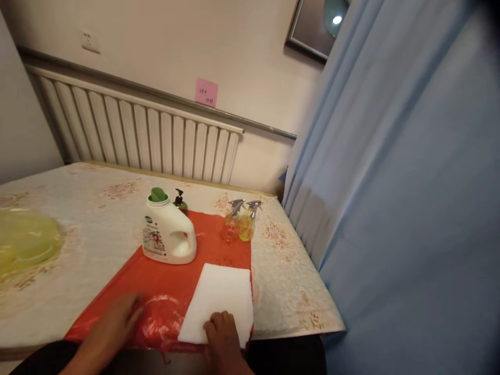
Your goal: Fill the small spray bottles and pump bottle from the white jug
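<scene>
My right hand (222,333) rests on the near edge of a folded white cloth (221,299), fingers curled down onto it. My left hand (113,320) is blurred and lies against a crumpled red plastic bag (162,317). Both lie on a red mat (175,276) at the table's near edge. Behind them stand a white detergent jug (167,232) with a green cap, a dark pump bottle (180,202), and two small spray bottles (240,221), one reddish and one yellow.
The table (78,229) has a pale floral cover. A yellow-green translucent plastic thing (25,242) sits at the far left. A white radiator (136,135) runs along the back wall. A blue curtain (390,208) hangs close on the right.
</scene>
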The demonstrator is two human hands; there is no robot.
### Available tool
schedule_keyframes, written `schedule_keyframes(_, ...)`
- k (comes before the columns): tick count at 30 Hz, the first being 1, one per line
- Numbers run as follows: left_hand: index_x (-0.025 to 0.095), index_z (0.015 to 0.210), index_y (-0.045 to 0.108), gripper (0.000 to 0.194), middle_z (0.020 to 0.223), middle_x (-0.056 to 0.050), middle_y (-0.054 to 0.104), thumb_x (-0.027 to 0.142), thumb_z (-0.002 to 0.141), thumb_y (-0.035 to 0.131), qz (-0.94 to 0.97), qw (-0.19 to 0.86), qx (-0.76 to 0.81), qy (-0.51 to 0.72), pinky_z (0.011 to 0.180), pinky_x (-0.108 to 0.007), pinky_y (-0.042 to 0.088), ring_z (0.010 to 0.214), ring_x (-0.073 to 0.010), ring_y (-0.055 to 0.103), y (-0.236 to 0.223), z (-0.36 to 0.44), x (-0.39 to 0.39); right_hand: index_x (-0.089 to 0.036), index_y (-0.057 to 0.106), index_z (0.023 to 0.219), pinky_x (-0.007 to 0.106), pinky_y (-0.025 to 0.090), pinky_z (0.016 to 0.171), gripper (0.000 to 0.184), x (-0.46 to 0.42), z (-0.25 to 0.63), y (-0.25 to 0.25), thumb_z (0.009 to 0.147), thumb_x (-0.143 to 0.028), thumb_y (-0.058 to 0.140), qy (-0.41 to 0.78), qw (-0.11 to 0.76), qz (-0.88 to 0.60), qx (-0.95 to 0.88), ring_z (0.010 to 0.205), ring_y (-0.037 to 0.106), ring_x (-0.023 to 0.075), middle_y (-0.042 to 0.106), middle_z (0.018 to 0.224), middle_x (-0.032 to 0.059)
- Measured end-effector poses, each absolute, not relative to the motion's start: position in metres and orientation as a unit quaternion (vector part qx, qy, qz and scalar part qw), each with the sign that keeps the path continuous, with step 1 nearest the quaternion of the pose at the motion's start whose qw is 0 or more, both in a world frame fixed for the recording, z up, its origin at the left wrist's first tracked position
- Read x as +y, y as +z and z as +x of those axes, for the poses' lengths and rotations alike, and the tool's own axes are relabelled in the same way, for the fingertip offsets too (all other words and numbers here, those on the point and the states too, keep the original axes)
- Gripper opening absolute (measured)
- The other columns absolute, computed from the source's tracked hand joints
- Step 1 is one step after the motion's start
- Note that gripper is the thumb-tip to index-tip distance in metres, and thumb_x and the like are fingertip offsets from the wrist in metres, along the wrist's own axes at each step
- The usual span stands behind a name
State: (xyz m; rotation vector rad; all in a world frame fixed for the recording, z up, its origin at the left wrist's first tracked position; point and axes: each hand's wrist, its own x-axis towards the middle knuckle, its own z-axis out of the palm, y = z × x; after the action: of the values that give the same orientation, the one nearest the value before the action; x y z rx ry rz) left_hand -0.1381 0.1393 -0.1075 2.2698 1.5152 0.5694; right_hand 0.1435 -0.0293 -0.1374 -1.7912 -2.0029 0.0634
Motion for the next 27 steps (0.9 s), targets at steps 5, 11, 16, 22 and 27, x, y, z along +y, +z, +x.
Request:
schedule_keyframes(5,0.025,0.106,0.065,0.024,0.111,-0.007,0.070,0.032,0.088,0.050,0.849,0.248,0.415,0.213,0.098,-0.035,0.048,0.107,-0.0260,0.064,-0.102,-0.061,0.091,-0.021,0.057,0.090,0.040,0.039,0.076,0.031,-0.029,0.143,-0.137,0.062,-0.011,0.064,-0.004,0.241,-0.645,-0.725,0.085,0.049,0.0264,0.059,0.097,0.0073)
schedule_keyframes(11,0.026,0.109,0.066,0.042,0.124,-0.007,0.065,0.007,0.074,0.051,0.880,0.239,0.400,0.087,0.103,-0.036,0.043,0.116,-0.0253,0.058,-0.099,-0.031,0.065,-0.021,0.058,0.093,0.042,0.041,0.075,0.034,-0.029,0.142,-0.135,0.061,-0.012,0.067,0.002,0.241,-0.648,-0.722,0.086,0.052,0.0278,0.061,0.099,0.0079)
schedule_keyframes(16,0.025,0.105,0.066,0.045,0.124,-0.007,0.064,0.002,0.071,0.046,0.882,0.228,0.411,0.032,0.104,-0.039,0.040,0.119,-0.0259,0.055,-0.087,-0.025,0.059,-0.023,0.057,0.100,0.043,0.043,0.088,0.042,-0.029,0.148,-0.124,0.063,-0.005,0.064,0.058,0.304,-0.624,-0.718,0.094,0.055,0.0260,0.062,0.101,0.0049)
schedule_keyframes(22,0.028,0.104,0.067,0.045,0.118,-0.006,0.065,0.007,0.067,0.050,0.876,0.235,0.421,0.018,0.101,-0.040,0.042,0.115,-0.0277,0.057,-0.089,-0.022,0.061,-0.024,0.058,0.099,0.043,0.046,0.090,0.040,-0.022,0.149,-0.134,0.065,-0.005,0.062,0.051,0.323,-0.638,-0.697,0.095,0.058,0.0271,0.064,0.099,0.0056)
schedule_keyframes(27,0.031,0.105,0.067,0.039,0.118,-0.006,0.068,0.017,0.071,0.055,0.856,0.272,0.433,0.078,0.103,-0.040,0.044,0.115,-0.0294,0.058,-0.106,-0.030,0.067,-0.022,0.062,0.088,0.042,0.049,0.080,0.035,-0.010,0.155,-0.162,0.055,-0.012,0.070,0.061,0.266,-0.630,-0.727,0.088,0.061,0.0297,0.066,0.093,0.0080)
